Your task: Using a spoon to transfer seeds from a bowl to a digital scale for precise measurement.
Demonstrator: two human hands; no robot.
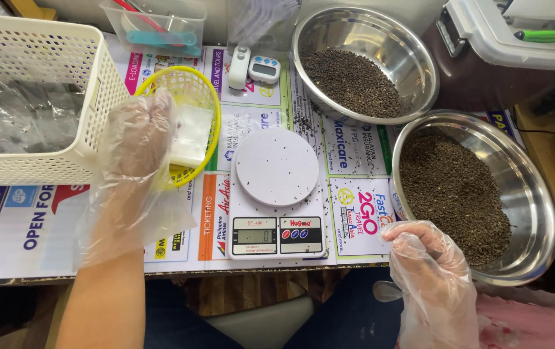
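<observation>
Both gloved hands sit low in view. Right hand (pixel 429 258), at five o'clock, is loosely curled by the near bowl (pixel 535 194); whether it grips anything I cannot tell. Left hand (pixel 136 139), at nine o'clock, is bunched over the yellow basket (pixel 206 97), fingers closed, apparently on the white packets (pixel 190 136). Between them the scale (pixel 277 167) stands bare, flecked with stray seeds. Those baggy gloves could snag the basket rim and tip it, or drag seeds from the bowl onto the paper-covered table (pixel 32 239).
</observation>
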